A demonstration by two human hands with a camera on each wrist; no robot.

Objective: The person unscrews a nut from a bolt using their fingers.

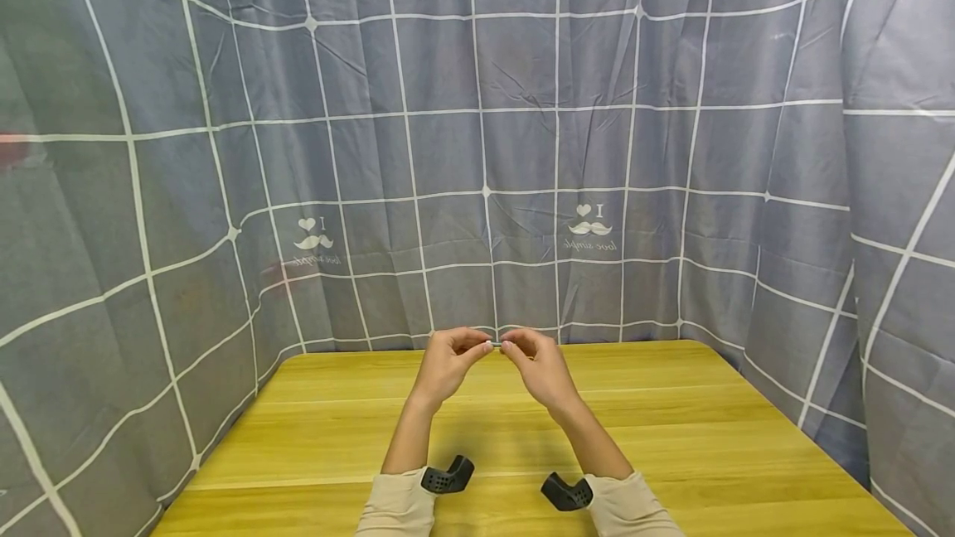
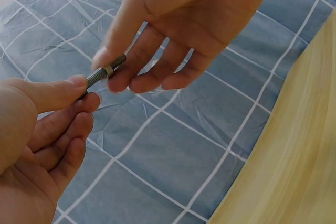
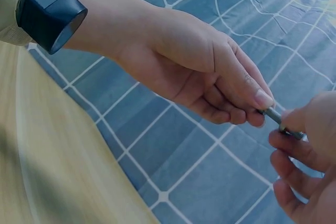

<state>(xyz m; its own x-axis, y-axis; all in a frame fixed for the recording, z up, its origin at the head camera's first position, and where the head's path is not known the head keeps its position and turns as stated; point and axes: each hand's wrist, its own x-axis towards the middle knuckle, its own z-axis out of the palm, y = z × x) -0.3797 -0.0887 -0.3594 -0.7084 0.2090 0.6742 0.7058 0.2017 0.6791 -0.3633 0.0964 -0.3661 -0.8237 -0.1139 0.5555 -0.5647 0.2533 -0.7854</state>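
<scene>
Both hands meet over the far edge of the table, fingertips close together. My left hand (image 1: 446,370) pinches one end of a small metal bolt (image 2: 95,78) between thumb and forefinger. Grey threads show between the two hands in the left wrist view. Toward the bolt's other end sits a nut (image 2: 109,70), which my right hand (image 1: 544,371) holds between thumb and forefinger. Past the nut a short dark end of the bolt sticks out. The left fingertips hide the opposite end. The other fingers of both hands are loosely bent.
A yellow wood-grain table (image 1: 321,446) lies beneath the forearms. Grey curtains (image 1: 522,147) with white grid lines surround it at the back and sides. Black wrist mounts (image 1: 448,476) sit at both beige sleeve cuffs.
</scene>
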